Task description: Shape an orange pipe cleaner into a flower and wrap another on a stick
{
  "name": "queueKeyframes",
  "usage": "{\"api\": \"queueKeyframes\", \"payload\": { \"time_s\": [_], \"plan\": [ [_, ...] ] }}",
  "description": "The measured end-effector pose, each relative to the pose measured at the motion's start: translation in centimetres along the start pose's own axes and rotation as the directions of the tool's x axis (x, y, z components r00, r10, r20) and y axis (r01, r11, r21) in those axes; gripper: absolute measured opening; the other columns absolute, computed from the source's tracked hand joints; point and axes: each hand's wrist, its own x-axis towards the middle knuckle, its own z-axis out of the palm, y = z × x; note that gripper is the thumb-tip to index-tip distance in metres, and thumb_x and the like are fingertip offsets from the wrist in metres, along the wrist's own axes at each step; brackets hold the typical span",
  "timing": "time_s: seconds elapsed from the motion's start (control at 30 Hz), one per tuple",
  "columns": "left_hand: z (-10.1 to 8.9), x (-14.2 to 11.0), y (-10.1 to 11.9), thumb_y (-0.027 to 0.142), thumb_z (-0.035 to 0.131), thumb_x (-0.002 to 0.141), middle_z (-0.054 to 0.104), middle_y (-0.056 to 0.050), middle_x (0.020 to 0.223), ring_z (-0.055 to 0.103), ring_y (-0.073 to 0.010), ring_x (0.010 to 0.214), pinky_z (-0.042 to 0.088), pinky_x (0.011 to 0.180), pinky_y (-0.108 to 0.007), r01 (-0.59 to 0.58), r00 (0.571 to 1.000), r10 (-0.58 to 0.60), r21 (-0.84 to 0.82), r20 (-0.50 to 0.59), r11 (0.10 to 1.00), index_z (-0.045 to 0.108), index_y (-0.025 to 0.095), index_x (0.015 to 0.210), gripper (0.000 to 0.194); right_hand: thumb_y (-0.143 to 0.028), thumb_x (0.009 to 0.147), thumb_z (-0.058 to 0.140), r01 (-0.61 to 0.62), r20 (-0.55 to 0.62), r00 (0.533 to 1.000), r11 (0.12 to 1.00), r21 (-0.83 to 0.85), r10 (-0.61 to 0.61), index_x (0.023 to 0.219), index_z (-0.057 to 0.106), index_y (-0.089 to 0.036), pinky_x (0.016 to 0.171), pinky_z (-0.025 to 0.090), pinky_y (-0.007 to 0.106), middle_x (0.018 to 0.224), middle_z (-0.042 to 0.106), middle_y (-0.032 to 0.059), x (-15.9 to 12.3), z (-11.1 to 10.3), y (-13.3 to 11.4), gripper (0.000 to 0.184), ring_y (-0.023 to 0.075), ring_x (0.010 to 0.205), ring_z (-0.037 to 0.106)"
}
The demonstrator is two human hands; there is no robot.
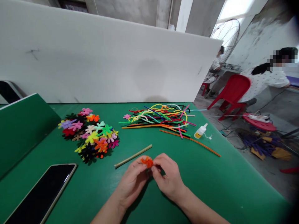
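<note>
An orange pipe-cleaner flower, bunched and partly hidden by fingers, is between my two hands above the green table. My left hand is closed on it from the left. From the right, my right hand pinches at the flower's edge with thumb and forefinger. Just beyond the left hand lies a thin bamboo-like stick. A pile of finished fuzzy flowers in many colours sits to the left. Loose pipe cleaners lie tangled at the back, with one orange pipe cleaner apart in front.
A small white glue bottle stands open on the right, its cap hanging beside it. A phone lies at front left by a green panel. A white board closes off the table's back. Two people sit beyond, near a red chair.
</note>
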Motion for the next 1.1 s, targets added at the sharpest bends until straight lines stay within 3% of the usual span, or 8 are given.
{"api": "queueKeyframes", "payload": {
  "time_s": [0.33,0.6,0.93,1.1],
  "plan": [
    [-0.5,0.1,0.4,0.011,0.061,0.068,0.058,0.000,0.063,0.048,-0.0078,0.057,0.037,0.056,-0.019,-0.008,0.999,0.012,0.095,-0.043,0.995,0.063,0.012,0.069,0.003,-0.018,0.081,0.047,0.063,0.061,0.996,0.993,-0.101,-0.057,0.082,0.062,-0.020,0.062,0.040,0.029,0.077,0.062,0.0047,0.1,-0.9,0.6,0.015,0.0164,0.070,0.055],
    [-0.3,0.0,0.7,0.012,0.064,0.065,0.058,0.000,0.062,0.049,-0.0077,0.055,0.037,0.056,-0.018,-0.014,1.000,0.016,0.078,-0.021,0.997,0.063,0.013,0.069,0.004,-0.016,0.079,0.048,-0.019,-0.021,1.000,0.988,0.154,0.022,0.084,0.062,-0.019,0.059,0.046,0.026,0.073,0.061,0.0046,0.5,-1.0,0.3,0.015,0.0149,0.067,0.055],
    [0.0,-0.4,0.5,0.012,0.064,0.065,0.060,-0.003,0.057,0.049,-0.0087,0.053,0.037,0.054,-0.019,0.063,0.997,-0.068,0.110,0.045,0.992,0.063,0.012,0.064,0.001,-0.013,0.076,0.050,-0.029,-0.011,0.999,0.977,0.212,0.032,0.077,0.062,-0.019,0.058,0.045,0.025,0.069,0.058,0.0031,0.4,-1.2,0.1,0.013,0.0141,0.065,0.054],
    [0.0,-0.3,0.3,0.012,0.062,0.066,0.060,-0.003,0.059,0.050,-0.0090,0.055,0.038,0.054,-0.019,0.039,0.998,-0.043,0.096,0.035,0.995,0.063,0.011,0.064,0.002,-0.013,0.077,0.050,-0.047,-0.001,0.999,0.966,0.256,0.049,0.079,0.062,-0.018,0.061,0.046,0.026,0.071,0.059,0.0037,0.6,-1.3,0.0,0.013,0.0147,0.067,0.055]
  ]
}}
